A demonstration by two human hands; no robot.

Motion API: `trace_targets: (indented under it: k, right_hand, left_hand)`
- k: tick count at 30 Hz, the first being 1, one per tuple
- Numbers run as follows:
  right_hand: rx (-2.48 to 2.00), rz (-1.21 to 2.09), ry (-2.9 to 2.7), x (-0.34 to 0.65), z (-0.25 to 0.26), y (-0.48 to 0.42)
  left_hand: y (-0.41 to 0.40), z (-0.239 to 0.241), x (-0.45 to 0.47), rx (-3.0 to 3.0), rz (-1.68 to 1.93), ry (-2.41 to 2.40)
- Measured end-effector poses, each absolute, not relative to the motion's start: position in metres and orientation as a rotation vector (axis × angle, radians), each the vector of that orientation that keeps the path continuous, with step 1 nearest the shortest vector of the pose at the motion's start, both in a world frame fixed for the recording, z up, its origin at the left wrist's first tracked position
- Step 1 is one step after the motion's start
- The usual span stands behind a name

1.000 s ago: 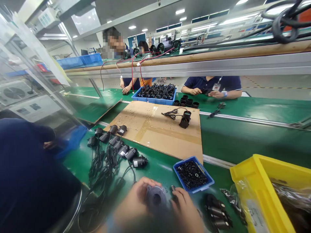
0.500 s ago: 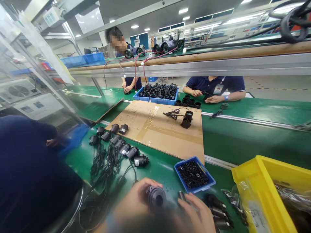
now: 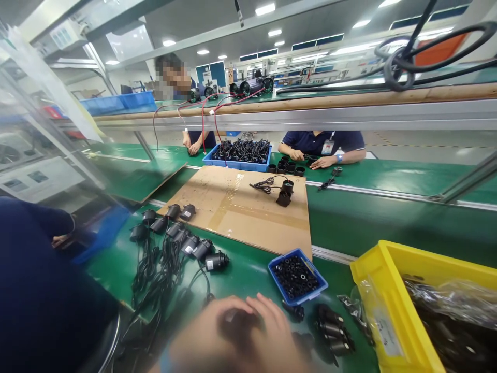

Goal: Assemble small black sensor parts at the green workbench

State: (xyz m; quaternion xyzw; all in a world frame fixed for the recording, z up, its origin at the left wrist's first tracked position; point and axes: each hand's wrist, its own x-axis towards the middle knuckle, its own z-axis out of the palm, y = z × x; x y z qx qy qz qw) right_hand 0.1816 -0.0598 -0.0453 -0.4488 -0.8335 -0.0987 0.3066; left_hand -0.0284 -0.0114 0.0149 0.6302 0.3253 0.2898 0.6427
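Note:
At the bottom centre my left hand [image 3: 202,331] holds a round black pump housing [image 3: 236,324], mostly hidden and blurred. My right hand [image 3: 272,331] lies over it, fingers pressed on its top. A small blue tray [image 3: 297,277] of black rings sits just beyond my right hand. Several black cylindrical parts [image 3: 332,329] lie to the right of my hands on the green belt [image 3: 248,269]. A row of black pumps with cables [image 3: 182,241] lies to the left.
A yellow bin [image 3: 382,305] with bagged parts stands at the right. A cardboard sheet [image 3: 236,207] carries one pump [image 3: 285,191]. A blue crate [image 3: 238,155] of cabled parts sits farther back. Two people work across the belt; another person's dark sleeve [image 3: 42,290] fills the left.
My right hand has moved left from beside the housing onto it, and both hands now cover it. The view has shifted slightly.

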Motion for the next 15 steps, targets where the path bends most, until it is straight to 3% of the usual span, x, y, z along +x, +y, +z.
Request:
trace_targets:
  k: [6, 15]
  right_hand:
    - [-1.217, -0.272, -2.137, 0.182, -0.094, -0.064]
    - [-1.348, 0.136, -2.037, 0.177, -0.125, -0.079]
  left_hand:
    - [-0.010, 0.017, -0.026, 1.503, 0.563, 0.732]
    - [-0.007, 0.008, -0.030, 1.443, 0.558, 0.663]
